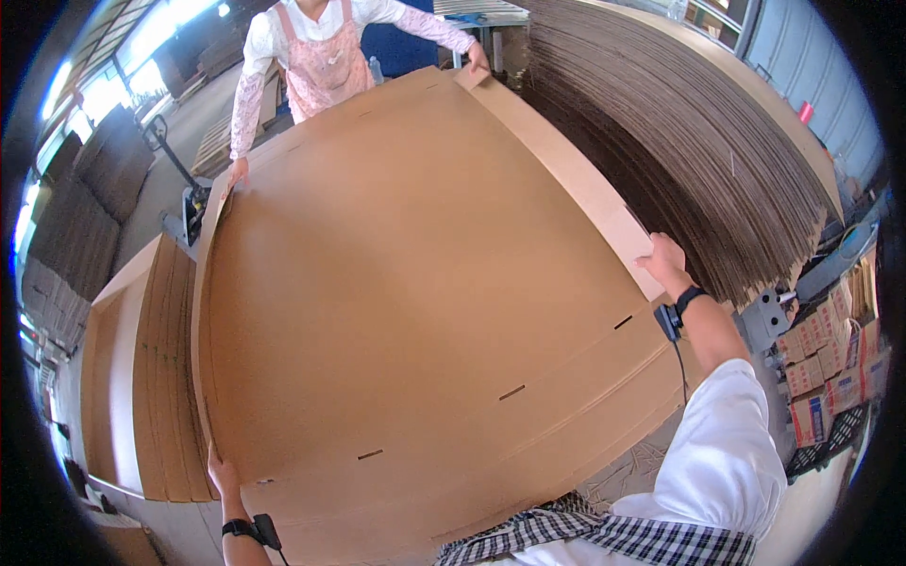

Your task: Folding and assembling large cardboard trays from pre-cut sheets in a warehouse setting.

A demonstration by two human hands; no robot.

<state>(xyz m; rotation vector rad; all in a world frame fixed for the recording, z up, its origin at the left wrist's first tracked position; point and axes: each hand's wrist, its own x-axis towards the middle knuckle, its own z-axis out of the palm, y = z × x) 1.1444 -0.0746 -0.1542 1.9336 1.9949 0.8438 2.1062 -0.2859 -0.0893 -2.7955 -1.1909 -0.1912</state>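
with your right hand (666,262), fingers closed, you are gripping the cardboard sheet (425,255) lying between you and a co-worker (326,61); your left hand (223,474) is touching its left edge, hold unclear.

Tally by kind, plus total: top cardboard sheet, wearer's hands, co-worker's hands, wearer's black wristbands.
Top cardboard sheet: 1
Wearer's hands, left hand and right hand: 2
Co-worker's hands: 2
Wearer's black wristbands: 2
Total: 7

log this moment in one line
left hand: at left edge of rectangular brown cardboard sheet; right hand: gripping its right edge; co-worker: hands at far corners
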